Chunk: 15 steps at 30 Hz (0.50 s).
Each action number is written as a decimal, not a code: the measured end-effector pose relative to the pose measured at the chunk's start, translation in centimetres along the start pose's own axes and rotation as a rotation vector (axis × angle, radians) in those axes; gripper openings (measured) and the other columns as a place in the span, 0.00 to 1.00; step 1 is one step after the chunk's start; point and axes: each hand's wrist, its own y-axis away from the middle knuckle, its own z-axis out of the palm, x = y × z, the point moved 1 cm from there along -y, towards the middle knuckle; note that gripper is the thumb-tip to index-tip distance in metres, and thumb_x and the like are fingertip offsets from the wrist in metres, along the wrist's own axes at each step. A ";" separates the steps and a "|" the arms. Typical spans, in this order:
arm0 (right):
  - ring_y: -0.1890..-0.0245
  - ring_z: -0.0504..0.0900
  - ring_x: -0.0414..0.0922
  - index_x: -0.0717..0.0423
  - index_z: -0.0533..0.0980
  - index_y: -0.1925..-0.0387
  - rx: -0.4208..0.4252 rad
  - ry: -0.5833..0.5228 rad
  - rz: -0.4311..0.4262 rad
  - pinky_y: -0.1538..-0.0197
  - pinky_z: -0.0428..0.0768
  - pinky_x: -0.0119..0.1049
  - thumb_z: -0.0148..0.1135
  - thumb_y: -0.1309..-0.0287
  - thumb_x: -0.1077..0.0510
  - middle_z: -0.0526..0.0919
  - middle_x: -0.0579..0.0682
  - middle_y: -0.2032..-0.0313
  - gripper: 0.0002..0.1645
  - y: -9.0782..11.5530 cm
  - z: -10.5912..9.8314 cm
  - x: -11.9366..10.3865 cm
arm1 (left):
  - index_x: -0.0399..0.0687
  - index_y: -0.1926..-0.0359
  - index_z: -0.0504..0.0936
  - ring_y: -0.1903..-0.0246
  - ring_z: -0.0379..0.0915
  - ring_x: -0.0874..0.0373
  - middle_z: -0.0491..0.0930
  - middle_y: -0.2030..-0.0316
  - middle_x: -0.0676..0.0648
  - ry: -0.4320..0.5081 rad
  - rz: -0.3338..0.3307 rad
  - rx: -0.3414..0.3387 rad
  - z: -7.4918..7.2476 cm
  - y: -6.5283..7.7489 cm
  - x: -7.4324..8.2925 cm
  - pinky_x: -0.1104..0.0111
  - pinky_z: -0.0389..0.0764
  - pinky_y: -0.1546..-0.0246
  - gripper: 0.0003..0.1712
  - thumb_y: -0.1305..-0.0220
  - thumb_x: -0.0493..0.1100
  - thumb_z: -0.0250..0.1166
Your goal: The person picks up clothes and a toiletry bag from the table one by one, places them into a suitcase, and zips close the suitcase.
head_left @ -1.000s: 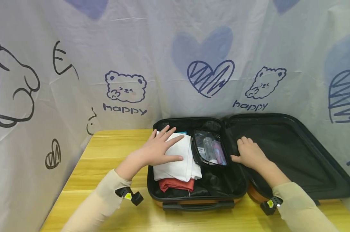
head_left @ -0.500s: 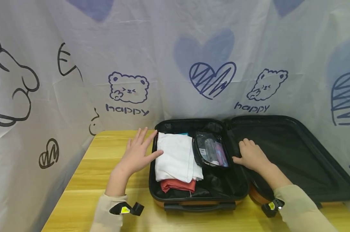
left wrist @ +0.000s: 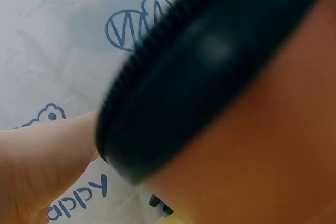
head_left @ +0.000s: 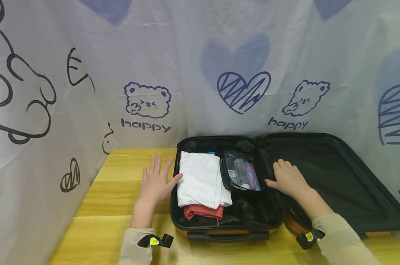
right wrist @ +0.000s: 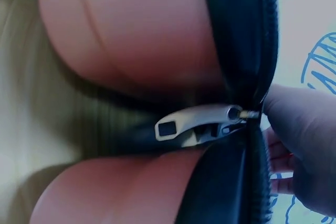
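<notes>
My left hand (head_left: 154, 184) is spread beside the left wall of an open suitcase (head_left: 227, 234), its thumb tip right at the rim. In the suitcase, a folded white cloth (head_left: 200, 180) lies over a folded red cloth (head_left: 204, 212), with a blue edge behind. To their right sits a clear toiletry bag (head_left: 241, 170) with a bottle and a pink item inside. My right hand (head_left: 287, 178) rests by the hinge between the two suitcase halves, fingers together and slightly bent, thumb pointing left. A zipper pull (right wrist: 197, 120) hangs between the orange shells in the right wrist view.
The black-lined lid (head_left: 332, 176) lies folded out to the right. A carry handle (head_left: 228, 236) faces the front. The wood-grain table (head_left: 97, 221) extends to the left, and a printed white curtain (head_left: 186, 73) hangs close behind the suitcase.
My left hand has lifted off the white cloth and moved left, out past the suitcase rim, fingers still spread. The right hand has stayed by the hinge.
</notes>
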 end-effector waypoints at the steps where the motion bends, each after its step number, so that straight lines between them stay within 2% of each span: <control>1: 0.65 0.73 0.57 0.71 0.73 0.59 -0.007 -0.001 0.002 0.63 0.75 0.54 0.67 0.48 0.41 0.73 0.60 0.66 0.35 0.0 0.0 0.0 | 0.59 0.23 0.52 0.23 0.27 0.41 0.36 0.22 0.39 -0.001 -0.002 -0.004 0.1 0.0 0.0 0.37 0.39 0.28 0.46 0.35 0.74 0.47; 6: 0.61 0.75 0.59 0.72 0.73 0.56 -0.037 -0.015 0.020 0.60 0.75 0.56 0.65 0.45 0.39 0.75 0.62 0.62 0.37 0.2 -0.4 -0.1 | 0.60 0.23 0.51 0.23 0.29 0.41 0.37 0.22 0.39 -0.021 0.012 -0.026 0.8 -0.5 0.1 0.37 0.40 0.28 0.45 0.34 0.73 0.46; 11: 0.53 0.75 0.62 0.71 0.75 0.50 -0.080 -0.062 0.033 0.53 0.75 0.60 0.62 0.44 0.35 0.77 0.65 0.53 0.42 0.8 -1.1 0.1 | 0.62 0.23 0.50 0.22 0.29 0.43 0.38 0.22 0.40 -0.024 0.026 -0.052 1.2 -0.6 0.3 0.37 0.40 0.28 0.44 0.33 0.73 0.44; 15: 0.47 0.74 0.64 0.69 0.75 0.45 -0.079 -0.109 0.045 0.50 0.73 0.64 0.60 0.42 0.34 0.76 0.67 0.47 0.43 1.6 -1.6 0.6 | 0.62 0.23 0.51 0.22 0.29 0.44 0.39 0.22 0.41 -0.012 0.026 -0.064 1.3 -0.7 0.3 0.38 0.39 0.28 0.44 0.33 0.73 0.44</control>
